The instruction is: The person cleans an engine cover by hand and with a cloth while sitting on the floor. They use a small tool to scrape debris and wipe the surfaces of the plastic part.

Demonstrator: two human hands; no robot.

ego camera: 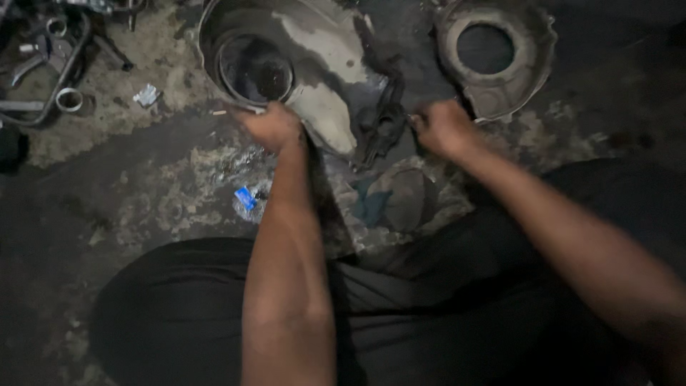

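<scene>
A: Upper centre, the left hand (270, 126) is clamped on the housing (314, 68) rim?

B: Yes. Further right, the right hand (443, 127) is fisted beside the black part (382, 129); I can't tell what it holds. Greasy metal could slip, I reckon.

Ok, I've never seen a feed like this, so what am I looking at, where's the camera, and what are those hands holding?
There is one picture, from a camera on the person's head, looking down at their own bare arms above a dirty concrete floor. The left hand grips the rim of a large grey metal housing with a round opening. The right hand is closed by that housing's dark lower end; what it holds is unclear. A second round metal cover lies beyond, with loose metal rings and tools at the far left.
</scene>
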